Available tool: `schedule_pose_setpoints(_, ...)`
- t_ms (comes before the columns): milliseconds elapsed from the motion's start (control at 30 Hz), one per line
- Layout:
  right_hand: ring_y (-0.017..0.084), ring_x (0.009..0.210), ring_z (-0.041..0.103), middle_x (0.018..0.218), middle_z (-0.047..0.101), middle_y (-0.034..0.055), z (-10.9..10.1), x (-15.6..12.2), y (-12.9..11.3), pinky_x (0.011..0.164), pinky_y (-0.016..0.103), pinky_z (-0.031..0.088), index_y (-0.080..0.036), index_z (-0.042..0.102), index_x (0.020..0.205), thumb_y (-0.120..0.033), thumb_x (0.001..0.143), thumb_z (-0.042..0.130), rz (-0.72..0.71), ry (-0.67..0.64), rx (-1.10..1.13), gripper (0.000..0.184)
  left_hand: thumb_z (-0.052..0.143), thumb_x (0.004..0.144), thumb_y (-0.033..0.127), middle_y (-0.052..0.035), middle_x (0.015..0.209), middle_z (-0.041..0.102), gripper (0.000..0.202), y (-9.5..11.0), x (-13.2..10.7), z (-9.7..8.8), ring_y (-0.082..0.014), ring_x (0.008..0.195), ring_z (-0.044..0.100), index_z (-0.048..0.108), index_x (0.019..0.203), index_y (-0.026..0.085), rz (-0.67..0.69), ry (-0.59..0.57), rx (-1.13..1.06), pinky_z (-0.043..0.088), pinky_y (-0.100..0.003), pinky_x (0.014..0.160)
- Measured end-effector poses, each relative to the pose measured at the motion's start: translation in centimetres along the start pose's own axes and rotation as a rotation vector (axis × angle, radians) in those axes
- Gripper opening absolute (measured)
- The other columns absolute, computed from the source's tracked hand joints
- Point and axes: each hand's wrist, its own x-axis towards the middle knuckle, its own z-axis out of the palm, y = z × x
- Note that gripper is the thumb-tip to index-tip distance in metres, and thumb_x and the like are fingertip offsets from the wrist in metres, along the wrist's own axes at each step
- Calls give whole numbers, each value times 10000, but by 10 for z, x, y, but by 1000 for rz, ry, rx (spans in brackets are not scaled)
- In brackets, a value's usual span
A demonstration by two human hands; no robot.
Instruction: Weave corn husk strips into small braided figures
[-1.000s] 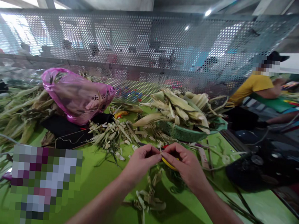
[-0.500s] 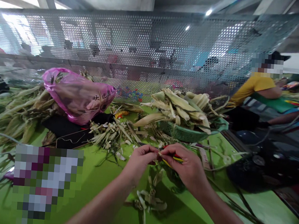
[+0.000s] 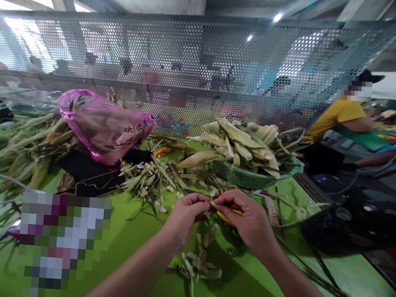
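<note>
My left hand (image 3: 189, 212) and my right hand (image 3: 242, 216) meet over the green table, fingertips pinched together. Between them is a small pale piece of corn husk (image 3: 212, 204), mostly hidden by the fingers. A red and yellow handled tool (image 3: 226, 217) shows behind and below my right fingers; its kind is unclear, and I cannot tell whether it touches the hand. Just below the hands on the table lies a knotted figure of dried husk strips (image 3: 202, 263). A dark green bundle (image 3: 236, 243) sits beneath my right hand, partly covered.
A green basket (image 3: 244, 176) heaped with corn husks (image 3: 243, 140) stands behind my hands. Husk scraps (image 3: 149, 179) and a pink plastic bag (image 3: 107, 127) lie left of it. Long dark stems (image 3: 331, 282) cross the right side. A person in yellow (image 3: 348, 114) sits far right.
Both hands stay almost in place, still pinching. The fingers of my right hand have shifted slightly, and the view has moved a little.
</note>
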Motion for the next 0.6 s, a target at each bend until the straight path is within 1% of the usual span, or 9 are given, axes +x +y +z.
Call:
schedule_pose_setpoints(167,186,754,637,813,676,35,-1,0,0,699,301,510,-219,678,826,-254,839,624,-7,-35,-26,65,690,620,167,-2,694,611,111,1,0,-2,-83,622,527,614,700,151,-14,-34,-17,405,-216,643)
schedule_pose_setpoints(333,189,757,627,811,675,36,-2,-1,1,706,301,498,-214,668,811,-257,834,630,6,-41,-50,62,693,628,184,-5,714,598,122,-1,0,-2,-93,643,526,630,726,151,-10,-15,3,412,-227,643)
schedule_pose_setpoints(467,173,735,611,783,664,21,0,-2,2,688,274,484,-202,652,811,-293,839,633,104,-58,-1,97,703,642,225,-22,742,608,126,1,-1,0,-120,695,541,641,728,156,33,-10,68,412,-240,645)
schedule_pose_setpoints(600,158,694,592,729,641,6,1,-2,0,661,256,483,-185,626,808,-342,834,636,210,-55,111,159,678,697,276,-25,715,610,136,5,-3,3,-123,680,524,655,731,147,147,-10,227,400,-250,665)
